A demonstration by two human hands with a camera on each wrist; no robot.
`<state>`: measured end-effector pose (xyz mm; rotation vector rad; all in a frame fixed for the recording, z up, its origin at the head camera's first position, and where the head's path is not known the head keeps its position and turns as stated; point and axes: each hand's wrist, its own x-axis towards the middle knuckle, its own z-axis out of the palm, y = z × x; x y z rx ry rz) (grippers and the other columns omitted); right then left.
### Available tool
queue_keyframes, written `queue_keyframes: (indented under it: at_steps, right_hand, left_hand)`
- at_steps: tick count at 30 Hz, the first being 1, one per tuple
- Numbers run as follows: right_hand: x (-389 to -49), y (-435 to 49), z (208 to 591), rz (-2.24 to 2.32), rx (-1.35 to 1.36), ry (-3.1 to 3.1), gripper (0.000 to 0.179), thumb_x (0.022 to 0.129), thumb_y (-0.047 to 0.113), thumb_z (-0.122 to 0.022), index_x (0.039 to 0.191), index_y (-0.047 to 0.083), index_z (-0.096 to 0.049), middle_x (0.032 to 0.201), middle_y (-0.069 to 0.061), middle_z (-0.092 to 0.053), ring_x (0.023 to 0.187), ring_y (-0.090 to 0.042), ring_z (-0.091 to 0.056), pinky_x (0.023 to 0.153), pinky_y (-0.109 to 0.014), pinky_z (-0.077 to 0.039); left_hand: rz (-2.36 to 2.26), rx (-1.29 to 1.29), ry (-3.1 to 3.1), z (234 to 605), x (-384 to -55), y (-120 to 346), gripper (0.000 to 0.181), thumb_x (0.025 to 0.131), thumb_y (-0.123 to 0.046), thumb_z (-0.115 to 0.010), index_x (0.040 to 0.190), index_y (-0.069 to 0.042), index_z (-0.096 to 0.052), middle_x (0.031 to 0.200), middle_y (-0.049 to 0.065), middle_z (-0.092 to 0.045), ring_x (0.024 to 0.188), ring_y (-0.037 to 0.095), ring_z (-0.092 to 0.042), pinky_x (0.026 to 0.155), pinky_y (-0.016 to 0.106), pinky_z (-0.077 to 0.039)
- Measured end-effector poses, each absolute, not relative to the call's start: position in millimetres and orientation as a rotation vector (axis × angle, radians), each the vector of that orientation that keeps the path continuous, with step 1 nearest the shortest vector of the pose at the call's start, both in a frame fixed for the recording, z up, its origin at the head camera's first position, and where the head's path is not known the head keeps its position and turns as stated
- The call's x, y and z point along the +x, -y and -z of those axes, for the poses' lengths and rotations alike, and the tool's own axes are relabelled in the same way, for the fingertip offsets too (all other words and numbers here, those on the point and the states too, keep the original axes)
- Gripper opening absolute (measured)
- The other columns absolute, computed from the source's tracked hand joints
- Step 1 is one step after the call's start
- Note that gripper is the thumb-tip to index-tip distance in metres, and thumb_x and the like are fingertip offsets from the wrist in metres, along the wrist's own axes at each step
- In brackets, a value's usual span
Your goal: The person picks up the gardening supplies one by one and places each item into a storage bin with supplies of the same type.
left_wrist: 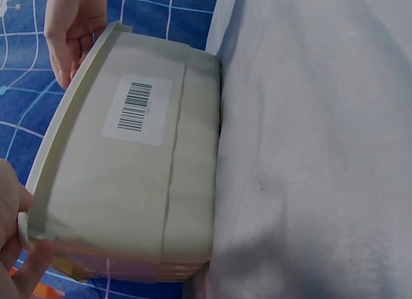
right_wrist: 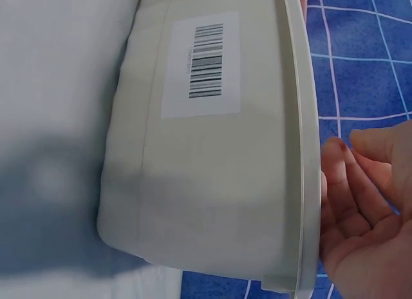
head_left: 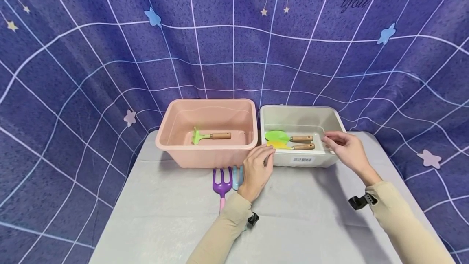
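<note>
A pale grey plastic bin (head_left: 322, 160) stands at the back right of the table, a barcode label (left_wrist: 133, 106) on its front wall. My left hand (head_left: 257, 170) pinches the rim at its front left corner. Over its right rim hovers my right hand (head_left: 346, 150), fingers loosely curled, with nothing between thumb and forefinger; in the right wrist view this hand (right_wrist: 370, 202) overlaps the rim. A green trowel (head_left: 277, 136) and a yellow trowel (head_left: 279, 145) lie inside the bin, their wooden handles pointing right.
Left of the grey bin stands a pink bin (head_left: 205, 159) with a small green rake (head_left: 198, 136) inside. In front lie a purple hand fork (head_left: 222, 185) and a blue fork (head_left: 235, 178), partly hidden by my left arm. A blue grid-patterned cloth (head_left: 220, 44) hangs behind.
</note>
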<state>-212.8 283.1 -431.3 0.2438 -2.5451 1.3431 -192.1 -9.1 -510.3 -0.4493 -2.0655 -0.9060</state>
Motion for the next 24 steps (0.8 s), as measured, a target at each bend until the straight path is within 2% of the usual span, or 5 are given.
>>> queue_keyframes:
  at_steps: [4, 8, 14, 20, 24]
  right_hand:
    - [-212.4, -283.5, 436.3, -1.343, 0.192, 2.491, 0.027, 0.099, 0.011, -0.074, 0.12, -0.006, -0.076, 0.094, -0.004, -0.083, 0.078, 0.019, -0.064, 0.071, -0.003, -0.053]
    - [-205.2, -278.7, 434.0, -1.388, 0.138, 2.415, 0.027, 0.098, 0.007, -0.073, 0.117, -0.012, -0.074, 0.083, 0.029, -0.07, 0.075, 0.018, -0.063, 0.068, -0.002, -0.051]
    - [-198.9, -275.7, 438.6, -1.385, 0.091, 2.369, 0.025, 0.097, 0.007, -0.074, 0.114, -0.011, -0.076, 0.086, 0.031, -0.07, 0.075, 0.017, -0.063, 0.068, -0.002, -0.051]
    - [-195.2, -275.8, 447.7, -1.354, 0.095, 2.358, 0.021, 0.096, 0.009, -0.075, 0.111, -0.005, -0.079, 0.092, 0.008, -0.08, 0.076, 0.014, -0.065, 0.07, -0.004, -0.052]
    - [-191.0, -274.7, 447.0, -1.359, 0.1, 2.349, 0.021, 0.097, 0.01, -0.076, 0.111, -0.005, -0.079, 0.091, 0.016, -0.078, 0.076, 0.013, -0.065, 0.071, -0.004, -0.052]
  left_hand:
    - [0.91, -0.447, 2.063, 510.7, -192.2, 9.4, 0.01, 0.095, -0.014, -0.079, 0.103, -0.015, -0.085, 0.111, -0.002, -0.083, 0.113, 0.018, -0.077, 0.102, 0.03, -0.061]
    - [0.915, -0.443, 2.076, 511.9, -192.5, 9.7, 0.011, 0.096, -0.014, -0.078, 0.104, -0.016, -0.085, 0.112, -0.002, -0.083, 0.114, 0.017, -0.076, 0.103, 0.03, -0.06]
    - [0.927, -0.441, 2.084, 511.1, -191.1, 10.0, 0.011, 0.096, -0.014, -0.077, 0.103, -0.016, -0.085, 0.112, -0.002, -0.083, 0.115, 0.017, -0.076, 0.103, 0.03, -0.06]
    - [0.928, -0.44, 2.094, 511.7, -191.3, 10.1, 0.011, 0.097, -0.015, -0.077, 0.104, -0.016, -0.085, 0.112, -0.002, -0.083, 0.115, 0.016, -0.076, 0.104, 0.029, -0.059]
    - [0.92, -0.445, 2.08, 511.1, -192.1, 9.4, 0.011, 0.095, -0.014, -0.078, 0.103, -0.016, -0.085, 0.111, -0.001, -0.083, 0.114, 0.017, -0.077, 0.103, 0.03, -0.061]
